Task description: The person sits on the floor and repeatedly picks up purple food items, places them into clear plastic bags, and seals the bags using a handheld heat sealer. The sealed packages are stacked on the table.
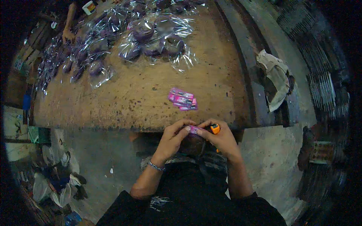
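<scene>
Just off the table's near edge, both my hands pinch a small pink printed card (195,130) between thumbs and fingers. My left hand (174,138), with a chain bracelet at its wrist, is closed on the card's left end. Its right end is gripped by my right hand (221,140), which also keeps an orange-and-black tool (215,129), looking like a utility knife, tucked in the fingers; the palm hides most of it. Ahead of my hands, a small overlapping pile of similar pink cards (183,99) lies on the wooden table (132,101).
Purple rounded items in clear plastic (143,32) are heaped over the table's far left. Another person's hand (68,35) reaches in there, near a white tub (89,7). Off-white cloth (273,77) hangs over the right-hand rail. Bundles of dark rods (320,90) lie farther right.
</scene>
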Available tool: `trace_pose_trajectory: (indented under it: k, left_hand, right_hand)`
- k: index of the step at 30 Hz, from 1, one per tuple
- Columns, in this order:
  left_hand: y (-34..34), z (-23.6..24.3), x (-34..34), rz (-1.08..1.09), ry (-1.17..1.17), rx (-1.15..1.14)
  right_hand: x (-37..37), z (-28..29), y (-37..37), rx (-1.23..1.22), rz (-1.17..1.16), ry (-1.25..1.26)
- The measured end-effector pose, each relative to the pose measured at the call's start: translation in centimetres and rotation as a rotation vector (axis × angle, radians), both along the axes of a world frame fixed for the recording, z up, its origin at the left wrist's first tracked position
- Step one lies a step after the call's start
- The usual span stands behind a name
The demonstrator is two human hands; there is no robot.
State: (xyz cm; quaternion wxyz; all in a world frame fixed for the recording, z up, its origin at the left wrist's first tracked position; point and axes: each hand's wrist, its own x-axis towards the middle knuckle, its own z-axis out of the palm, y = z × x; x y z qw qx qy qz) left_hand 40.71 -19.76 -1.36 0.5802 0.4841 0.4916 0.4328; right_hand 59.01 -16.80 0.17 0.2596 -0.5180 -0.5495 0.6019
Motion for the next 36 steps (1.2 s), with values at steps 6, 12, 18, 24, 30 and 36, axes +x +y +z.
trace_pose_trajectory:
  k: [6,12,18,24,30,36]
  left_hand:
    - [0.1,0.8,0.3,0.015,0.296,0.160]
    - [-0.6,2.7,-0.1,0.114,0.428,0.280]
    - [-2.1,3.3,1.8,0.159,0.664,0.317]
    - [-2.9,1.8,2.6,0.192,0.735,0.329]
    - [-2.8,1.0,2.8,0.096,0.652,0.330]
    - [0.6,2.8,-5.1,0.045,0.292,0.055]
  right_hand:
    - [-0.5,-0.7,0.6,-0.015,0.040,0.107]
    - [-1.7,0.5,1.6,-0.282,-0.616,0.916]
    - [-6.8,0.3,-0.8,0.398,-0.589,0.340]
    - [-6.8,-1.7,-1.3,0.242,-0.539,0.368]
    - [-6.1,-3.3,-0.5,0.265,-0.650,0.648]
    - [-3.6,-0.8,1.7,0.371,-0.766,0.709]
